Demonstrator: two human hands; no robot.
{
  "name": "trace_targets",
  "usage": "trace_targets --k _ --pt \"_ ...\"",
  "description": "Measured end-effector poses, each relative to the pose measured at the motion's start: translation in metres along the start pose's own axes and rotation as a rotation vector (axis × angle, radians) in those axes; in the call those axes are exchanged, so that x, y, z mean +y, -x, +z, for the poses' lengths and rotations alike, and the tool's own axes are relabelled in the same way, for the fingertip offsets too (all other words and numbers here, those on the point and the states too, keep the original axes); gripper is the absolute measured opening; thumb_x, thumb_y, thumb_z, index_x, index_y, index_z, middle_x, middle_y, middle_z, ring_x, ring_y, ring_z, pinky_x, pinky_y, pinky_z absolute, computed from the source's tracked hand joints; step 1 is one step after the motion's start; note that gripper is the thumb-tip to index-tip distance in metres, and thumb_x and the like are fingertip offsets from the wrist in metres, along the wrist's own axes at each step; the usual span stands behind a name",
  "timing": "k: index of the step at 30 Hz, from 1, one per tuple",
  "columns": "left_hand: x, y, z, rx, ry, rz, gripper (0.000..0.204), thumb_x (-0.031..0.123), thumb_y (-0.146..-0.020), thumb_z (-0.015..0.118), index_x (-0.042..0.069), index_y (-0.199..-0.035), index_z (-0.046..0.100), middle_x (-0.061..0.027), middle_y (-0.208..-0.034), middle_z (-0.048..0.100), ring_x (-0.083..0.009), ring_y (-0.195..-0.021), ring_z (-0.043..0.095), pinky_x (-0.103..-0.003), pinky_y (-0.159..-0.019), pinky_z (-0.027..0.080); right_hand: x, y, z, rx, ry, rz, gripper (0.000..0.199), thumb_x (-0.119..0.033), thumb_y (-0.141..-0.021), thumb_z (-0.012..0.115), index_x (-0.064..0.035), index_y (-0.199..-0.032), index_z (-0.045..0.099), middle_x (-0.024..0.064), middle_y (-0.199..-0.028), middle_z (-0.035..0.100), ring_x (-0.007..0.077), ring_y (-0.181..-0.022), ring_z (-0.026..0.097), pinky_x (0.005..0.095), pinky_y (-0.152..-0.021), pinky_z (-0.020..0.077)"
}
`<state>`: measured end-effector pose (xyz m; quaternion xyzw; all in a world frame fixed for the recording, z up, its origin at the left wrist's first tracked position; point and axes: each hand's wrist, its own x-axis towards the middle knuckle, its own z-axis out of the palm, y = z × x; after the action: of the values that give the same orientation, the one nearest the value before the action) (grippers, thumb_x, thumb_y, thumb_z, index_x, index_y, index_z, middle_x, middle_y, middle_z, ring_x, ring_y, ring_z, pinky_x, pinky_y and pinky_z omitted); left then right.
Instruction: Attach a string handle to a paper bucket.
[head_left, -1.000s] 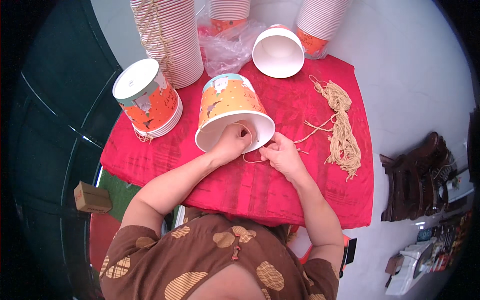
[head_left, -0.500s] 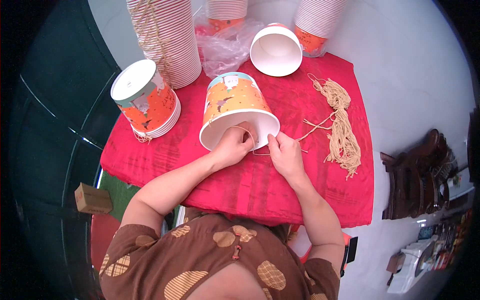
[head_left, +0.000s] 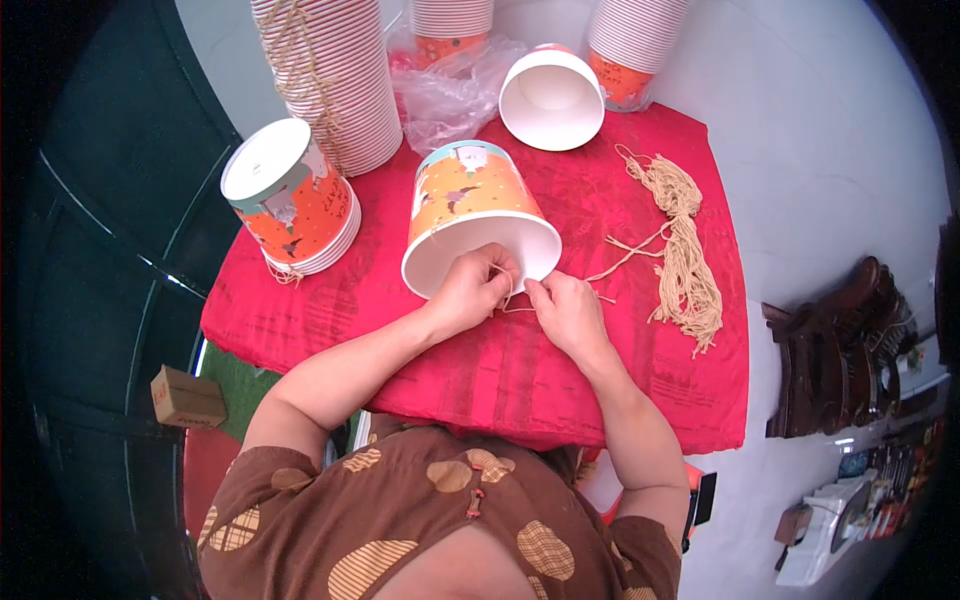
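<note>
An orange and yellow paper bucket (head_left: 465, 190) with a white inside lies on its side, its mouth turned toward me. My left hand (head_left: 478, 285) is at the lower part of the mouth, fingers pinched on a thin tan cord (head_left: 520, 309). My right hand (head_left: 568, 312) is closed at the right of the rim, thumb and forefinger together on the cord near the bucket's edge. The cord loops between the two hands, and a tail shows beyond the right one. A bundle of tan cords (head_left: 683, 265) lies to the right on the red cloth (head_left: 480, 385).
Upside-down nested buckets (head_left: 295, 205) stand at the left, before a tall bucket stack (head_left: 335, 85) draped with cords. Another bucket (head_left: 552, 100) lies at the back, between clear plastic wrap (head_left: 455, 100) and a right-hand stack (head_left: 635, 50). A cardboard box (head_left: 188, 397) sits low left.
The bucket has turned slightly, its printed figures shifting right. My right fingers have moved a little left along the rim, and the cord loop between my hands looks smaller.
</note>
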<state>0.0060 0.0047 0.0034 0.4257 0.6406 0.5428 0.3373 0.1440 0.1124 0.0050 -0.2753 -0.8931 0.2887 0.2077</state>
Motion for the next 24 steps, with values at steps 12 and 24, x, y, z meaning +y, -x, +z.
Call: trace_targets --k 12,24 --pt "-0.008 -0.008 -0.009 -0.030 0.230 -0.089 0.004 -0.005 -0.087 0.056 -0.003 -0.091 0.056 -0.0078 -0.076 0.059 -0.0125 -0.058 0.059 -0.026 -0.045 0.051 0.015 0.001 -0.016 -0.335 -0.251 -0.179 0.011 -0.009 -0.082 0.066 0.0012 -0.082 0.065 0.0078 -0.073 0.064 0.0176 -0.068 0.062 0.0293 -0.063 0.0489" --pt "-0.012 -0.007 -0.007 -0.046 0.202 -0.075 0.003 -0.002 -0.086 0.057 -0.001 -0.083 0.058 -0.0043 -0.071 0.059 -0.0105 -0.057 0.058 -0.025 -0.048 0.049 -0.015 0.008 -0.026 -0.330 -0.272 -0.283 0.010 -0.008 -0.083 0.062 0.0019 -0.082 0.063 0.0178 -0.075 0.063 0.0289 -0.066 0.064 0.0382 -0.062 0.0498"
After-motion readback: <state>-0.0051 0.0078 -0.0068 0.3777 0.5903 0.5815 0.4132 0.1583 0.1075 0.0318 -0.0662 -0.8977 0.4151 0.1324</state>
